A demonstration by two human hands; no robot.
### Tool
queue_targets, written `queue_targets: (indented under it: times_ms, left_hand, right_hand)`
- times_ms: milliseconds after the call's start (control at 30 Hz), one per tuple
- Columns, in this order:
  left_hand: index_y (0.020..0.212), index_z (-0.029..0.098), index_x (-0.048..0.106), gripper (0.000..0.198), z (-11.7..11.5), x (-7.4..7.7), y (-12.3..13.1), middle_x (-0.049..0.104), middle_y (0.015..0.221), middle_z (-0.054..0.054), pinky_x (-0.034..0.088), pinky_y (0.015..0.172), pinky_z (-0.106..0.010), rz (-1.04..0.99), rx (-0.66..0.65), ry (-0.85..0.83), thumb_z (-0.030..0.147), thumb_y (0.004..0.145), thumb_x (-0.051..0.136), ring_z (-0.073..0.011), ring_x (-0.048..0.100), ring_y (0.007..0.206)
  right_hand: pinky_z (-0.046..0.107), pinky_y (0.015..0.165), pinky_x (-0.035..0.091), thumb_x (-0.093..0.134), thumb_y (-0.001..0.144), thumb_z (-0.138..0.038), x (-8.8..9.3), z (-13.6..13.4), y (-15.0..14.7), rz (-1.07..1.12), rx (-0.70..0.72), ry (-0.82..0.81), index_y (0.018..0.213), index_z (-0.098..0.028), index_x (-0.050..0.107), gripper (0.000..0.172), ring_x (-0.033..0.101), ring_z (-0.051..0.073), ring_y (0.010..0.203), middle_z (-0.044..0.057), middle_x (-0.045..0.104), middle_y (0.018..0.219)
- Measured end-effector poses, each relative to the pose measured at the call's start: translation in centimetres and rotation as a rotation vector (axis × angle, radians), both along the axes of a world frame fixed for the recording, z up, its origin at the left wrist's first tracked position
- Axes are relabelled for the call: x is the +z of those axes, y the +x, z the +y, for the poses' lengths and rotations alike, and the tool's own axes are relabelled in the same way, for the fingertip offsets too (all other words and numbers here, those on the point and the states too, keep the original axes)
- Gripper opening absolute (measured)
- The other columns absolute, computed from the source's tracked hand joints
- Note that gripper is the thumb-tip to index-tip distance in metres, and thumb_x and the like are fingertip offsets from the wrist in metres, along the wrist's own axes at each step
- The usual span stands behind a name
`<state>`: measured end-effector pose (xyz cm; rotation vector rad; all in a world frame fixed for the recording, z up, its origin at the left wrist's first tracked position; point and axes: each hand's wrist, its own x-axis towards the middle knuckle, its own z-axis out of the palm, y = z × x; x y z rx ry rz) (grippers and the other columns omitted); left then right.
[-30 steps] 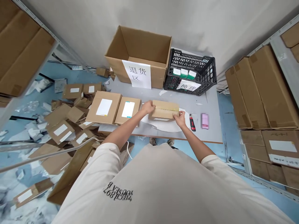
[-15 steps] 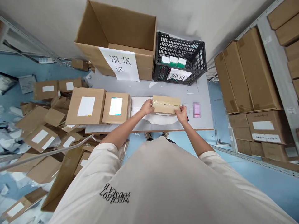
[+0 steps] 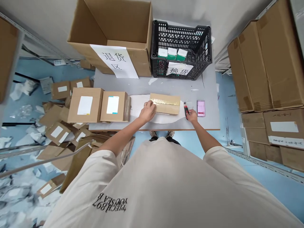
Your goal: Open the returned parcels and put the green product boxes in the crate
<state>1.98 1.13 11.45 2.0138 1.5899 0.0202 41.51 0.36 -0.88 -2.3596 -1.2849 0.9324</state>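
A small cardboard box (image 3: 165,104) with shiny tape along its top lies on a white sheet (image 3: 136,107) on the table. My left hand (image 3: 147,111) has its fingers curled against the left end of this box and grips it there. To the box's right, my right hand (image 3: 192,116) is closed on the near end of a red and black utility knife (image 3: 186,109), which points away from me. Just beyond that hand lies a phone (image 3: 200,108) with a pink screen.
Two labelled cardboard boxes (image 3: 85,105) stand at the table's left. Behind are a large open carton (image 3: 139,61) and a black plastic crate (image 3: 201,63) holding green-and-white packs. Cartons (image 3: 280,63) are stacked at right; boxes (image 3: 58,131) and wrapping litter the floor at left.
My right hand has left the small box and moved right to take hold of the utility knife. My left hand remains at the box's left end. The camera view has shifted.
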Motion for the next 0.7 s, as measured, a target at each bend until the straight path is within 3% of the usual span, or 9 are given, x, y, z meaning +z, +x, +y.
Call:
queue_targets:
  times_ms: [133,433,600,700]
  left_hand:
    - [0.141,0.028,0.063,0.039,-0.6,0.5,0.9,0.048,0.166,-0.019,0.065,0.109,-0.061,0.053,0.044,-0.038,0.027,0.103,0.070,-0.0451,0.043,0.153]
    - [0.147,0.028,0.065,0.041,-0.9,0.7,1.1,0.056,0.166,-0.017,0.058,0.118,-0.060,0.110,0.024,-0.021,0.026,0.106,0.063,-0.0443,0.048,0.152]
    - [0.149,0.029,0.066,0.043,-0.3,0.9,1.2,0.060,0.161,-0.017,0.054,0.122,-0.059,0.142,0.023,-0.038,0.027,0.105,0.063,-0.0441,0.050,0.151]
    - [0.148,0.029,0.068,0.044,-0.1,1.1,1.2,0.065,0.151,-0.018,0.053,0.123,-0.058,0.153,0.001,-0.043,0.027,0.104,0.064,-0.0445,0.052,0.149]
  right_hand:
    - [0.049,0.109,0.057,0.075,0.088,-0.026,-1.3,0.2,1.0,-0.071,0.107,-0.082,0.111,-0.024,0.068,0.024,0.067,0.035,0.122,0.018,0.070,0.135]
    - [0.050,0.107,0.056,0.079,0.087,-0.027,-2.8,0.8,0.7,-0.096,0.265,-0.055,0.113,-0.025,0.060,0.033,0.063,0.035,0.123,0.017,0.068,0.134]
    - [0.047,0.103,0.057,0.077,0.083,-0.026,-2.4,0.9,1.2,-0.015,0.209,-0.062,0.116,-0.026,0.060,0.037,0.066,0.032,0.112,0.014,0.073,0.125]
    - [0.045,0.097,0.060,0.076,0.080,-0.032,-1.5,0.7,2.1,0.076,0.126,-0.008,0.122,-0.026,0.063,0.045,0.069,0.028,0.098,0.006,0.075,0.107]
